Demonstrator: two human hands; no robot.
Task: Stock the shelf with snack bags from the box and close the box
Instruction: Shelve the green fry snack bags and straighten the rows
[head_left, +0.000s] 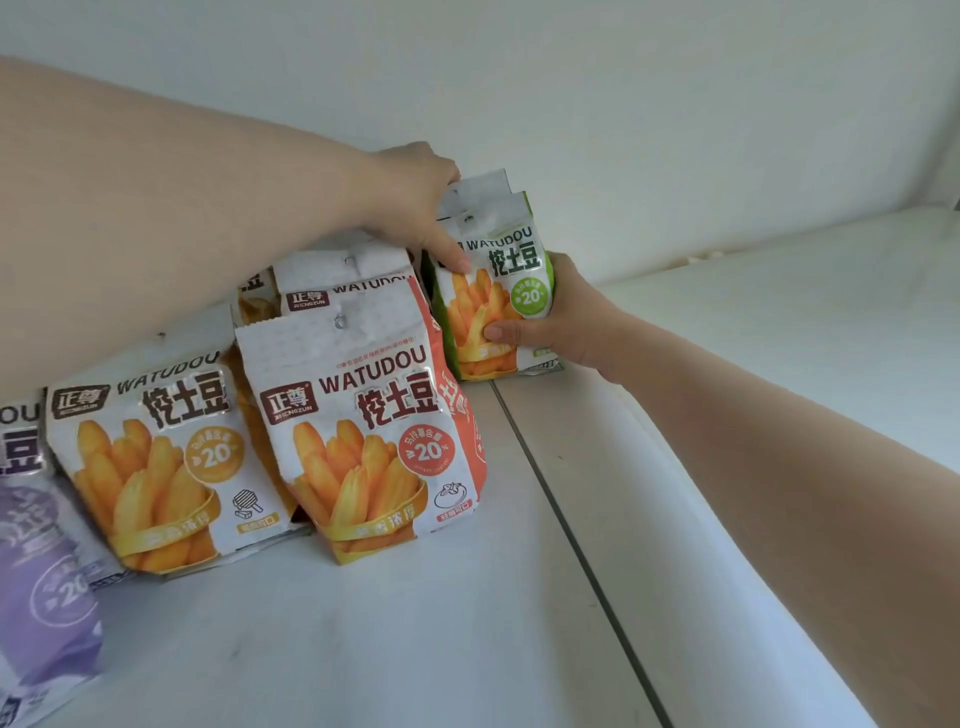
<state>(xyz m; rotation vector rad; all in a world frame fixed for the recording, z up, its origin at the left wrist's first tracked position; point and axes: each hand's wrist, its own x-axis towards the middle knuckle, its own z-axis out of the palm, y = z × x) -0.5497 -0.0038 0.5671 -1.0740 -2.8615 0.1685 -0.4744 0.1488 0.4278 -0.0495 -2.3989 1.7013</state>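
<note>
A green-sided snack bag (506, 270) stands upright at the back of the white shelf (363, 623), with another bag right behind it. My left hand (415, 197) grips its upper left part, thumb on the front. My right hand (561, 317) holds its lower right side, thumb pressed on the front. In front and to the left stand a red-sided bag (374, 431), a yellow bag (156, 457) and a purple bag (41, 571), with more bags behind them. The box is out of view.
A dark seam (561, 519) runs across the shelf from the green bag toward the front right. A white wall (623, 104) closes the back. The shelf surface stretches on to the right (779, 338).
</note>
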